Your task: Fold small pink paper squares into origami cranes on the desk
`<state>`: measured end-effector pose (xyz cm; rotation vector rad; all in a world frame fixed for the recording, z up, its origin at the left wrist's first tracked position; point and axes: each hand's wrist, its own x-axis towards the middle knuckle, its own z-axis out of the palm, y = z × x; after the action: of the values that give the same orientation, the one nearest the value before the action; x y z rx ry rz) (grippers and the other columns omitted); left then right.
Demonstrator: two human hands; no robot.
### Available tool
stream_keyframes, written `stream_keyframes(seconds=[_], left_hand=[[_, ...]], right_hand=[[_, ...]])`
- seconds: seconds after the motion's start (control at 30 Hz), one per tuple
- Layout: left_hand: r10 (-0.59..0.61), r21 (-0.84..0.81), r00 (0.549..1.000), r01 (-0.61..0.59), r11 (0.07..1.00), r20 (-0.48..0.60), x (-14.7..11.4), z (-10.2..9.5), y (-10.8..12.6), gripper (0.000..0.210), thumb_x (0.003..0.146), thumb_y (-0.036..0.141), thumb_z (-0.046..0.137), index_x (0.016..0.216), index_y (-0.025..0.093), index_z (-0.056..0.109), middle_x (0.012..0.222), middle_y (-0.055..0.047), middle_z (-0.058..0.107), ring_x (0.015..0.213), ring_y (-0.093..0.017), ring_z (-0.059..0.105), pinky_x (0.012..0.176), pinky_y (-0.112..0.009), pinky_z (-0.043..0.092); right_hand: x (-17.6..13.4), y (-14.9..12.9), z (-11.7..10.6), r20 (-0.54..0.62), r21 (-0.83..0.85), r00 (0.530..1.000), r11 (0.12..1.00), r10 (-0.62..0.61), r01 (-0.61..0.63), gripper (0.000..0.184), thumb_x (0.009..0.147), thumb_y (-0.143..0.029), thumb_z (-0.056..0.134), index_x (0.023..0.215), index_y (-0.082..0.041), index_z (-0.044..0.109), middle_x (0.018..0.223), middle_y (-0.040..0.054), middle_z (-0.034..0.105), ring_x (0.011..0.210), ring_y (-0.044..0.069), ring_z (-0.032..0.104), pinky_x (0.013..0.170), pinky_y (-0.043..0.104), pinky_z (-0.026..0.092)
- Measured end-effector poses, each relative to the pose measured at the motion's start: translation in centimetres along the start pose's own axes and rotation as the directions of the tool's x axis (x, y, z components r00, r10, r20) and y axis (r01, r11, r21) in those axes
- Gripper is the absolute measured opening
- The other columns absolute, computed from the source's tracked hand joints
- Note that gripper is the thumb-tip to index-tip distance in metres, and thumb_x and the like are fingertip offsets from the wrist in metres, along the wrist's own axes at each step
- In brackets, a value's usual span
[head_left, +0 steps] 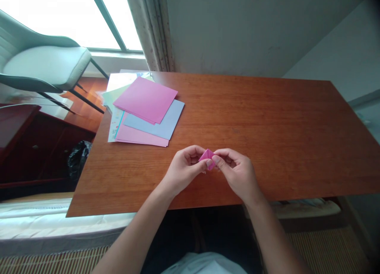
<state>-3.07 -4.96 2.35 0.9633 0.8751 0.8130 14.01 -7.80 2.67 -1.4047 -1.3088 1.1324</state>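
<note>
A small piece of folded pink paper [208, 154], diamond-shaped with a crease down its middle, is held between both my hands above the front part of the table. My left hand [187, 164] pinches its left side, thumb on the near face and fingers behind. On the right side, my right hand [234, 166] grips it the same way, its thumb pressed on the paper. The fingertips behind the paper are partly hidden.
On the brown wooden table [267, 127], a pile of pink paper sheets [145, 100] and a blue-grey sheet [166, 119] lies at the back left. A pale chair [47, 64] stands beyond the left edge, with a black plastic bag [78, 157] below.
</note>
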Motion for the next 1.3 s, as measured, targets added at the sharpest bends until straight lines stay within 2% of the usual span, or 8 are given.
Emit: stream_keyframes(seconds=[0.2, 0.43, 0.73, 0.8, 0.9, 1.0, 1.13, 1.3], left_hand=[[-0.021, 0.031, 1.0, 0.021, 0.999, -0.021, 0.1, 0.1, 0.0, 0.032, 0.076, 0.039, 0.083, 0.087, 0.012, 0.069, 0.077, -0.005, 0.07, 0.069, -0.014, 0.065, 0.061, -0.023, 0.053], [-0.009, 0.103, 0.999, 0.013, 0.995, -0.04, 0.2, 0.6, 0.2, 0.023, 0.087, 0.035, 0.072, 0.095, 0.012, 0.073, 0.085, -0.006, 0.073, 0.07, -0.013, 0.067, 0.065, -0.023, 0.056], [0.129, 0.367, 0.99, -0.099, 0.925, -0.06, 0.1, 0.9, -0.7, 0.019, 0.092, 0.033, 0.063, 0.089, 0.015, 0.07, 0.076, -0.005, 0.072, 0.066, -0.016, 0.068, 0.06, -0.025, 0.055], [0.189, 0.48, 0.98, -0.141, 0.866, -0.054, 0.2, 1.0, -1.0, 0.016, 0.094, 0.031, 0.061, 0.091, 0.017, 0.069, 0.078, -0.004, 0.073, 0.067, -0.016, 0.068, 0.062, -0.025, 0.054], [0.337, 0.699, 0.938, -0.189, 0.69, -0.079, 0.2, 0.9, -1.3, 0.011, 0.093, 0.026, 0.06, 0.097, 0.02, 0.068, 0.088, -0.004, 0.072, 0.073, -0.016, 0.067, 0.064, -0.025, 0.052], [0.45, 0.83, 0.893, -0.264, 0.492, 0.017, 0.0, 0.5, -1.5, 0.017, 0.095, 0.019, 0.055, 0.106, 0.022, 0.068, 0.103, -0.007, 0.07, 0.088, -0.018, 0.065, 0.075, -0.028, 0.052], [0.443, 0.871, 0.855, -0.413, 0.266, 0.27, -0.3, 0.2, -1.7, 0.022, 0.098, 0.018, 0.051, 0.112, 0.022, 0.068, 0.11, -0.008, 0.069, 0.098, -0.021, 0.061, 0.086, -0.034, 0.05], [0.371, 0.878, 0.835, -0.469, 0.095, 0.406, 0.0, 0.1, -1.7, 0.022, 0.1, 0.018, 0.048, 0.111, 0.02, 0.067, 0.11, -0.008, 0.068, 0.097, -0.021, 0.06, 0.088, -0.035, 0.051]], right_hand=[[-0.1, 0.2, -0.3, -0.001, -0.006, 1.0, 1.0, 0.005, -0.005, 0.021, 0.088, -0.041, 0.07, 0.09, -0.02, 0.075, 0.085, 0.0049, 0.076, 0.074, 0.019, 0.07, 0.066, 0.03, 0.058], [-0.2, 1.1, -0.8, -0.029, 0.027, 0.998, 0.998, 0.061, -0.06, 0.021, 0.088, -0.04, 0.07, 0.091, -0.02, 0.074, 0.086, 0.0048, 0.075, 0.076, 0.019, 0.07, 0.066, 0.029, 0.058], [-0.1, 0.9, -1.3, 0.02, -0.055, 0.997, 0.996, 0.074, -0.073, 0.02, 0.088, -0.039, 0.069, 0.091, -0.02, 0.07, 0.083, 0.0046, 0.074, 0.073, 0.019, 0.069, 0.064, 0.028, 0.056], [0.2, 1.0, -1.5, -0.008, -0.111, 0.998, 0.992, 0.065, -0.065, 0.021, 0.087, -0.039, 0.069, 0.095, -0.02, 0.069, 0.086, 0.0052, 0.075, 0.076, 0.019, 0.07, 0.065, 0.029, 0.056], [0.5, 1.1, -1.9, -0.038, -0.234, 0.999, 0.972, 0.009, -0.018, 0.018, 0.09, -0.038, 0.066, 0.096, -0.021, 0.069, 0.087, 0.0048, 0.075, 0.077, 0.02, 0.07, 0.066, 0.03, 0.056], [0.7, 1.2, -2.2, -0.041, -0.393, 0.997, 0.918, -0.069, 0.048, 0.014, 0.092, -0.035, 0.064, 0.091, -0.023, 0.07, 0.083, 0.003, 0.075, 0.071, 0.018, 0.069, 0.064, 0.029, 0.052], [0.9, 1.5, -2.2, -0.001, -0.549, 0.987, 0.825, -0.161, 0.134, 0.012, 0.092, -0.033, 0.063, 0.089, -0.023, 0.069, 0.079, 0.0018, 0.072, 0.065, 0.017, 0.065, 0.06, 0.029, 0.047], [0.8, 2.1, -2.5, 0.079, -0.708, 0.954, 0.657, -0.289, 0.258, 0.017, 0.096, -0.031, 0.059, 0.085, -0.022, 0.067, 0.074, 0.0023, 0.065, 0.068, 0.018, 0.059, 0.067, 0.033, 0.046]])
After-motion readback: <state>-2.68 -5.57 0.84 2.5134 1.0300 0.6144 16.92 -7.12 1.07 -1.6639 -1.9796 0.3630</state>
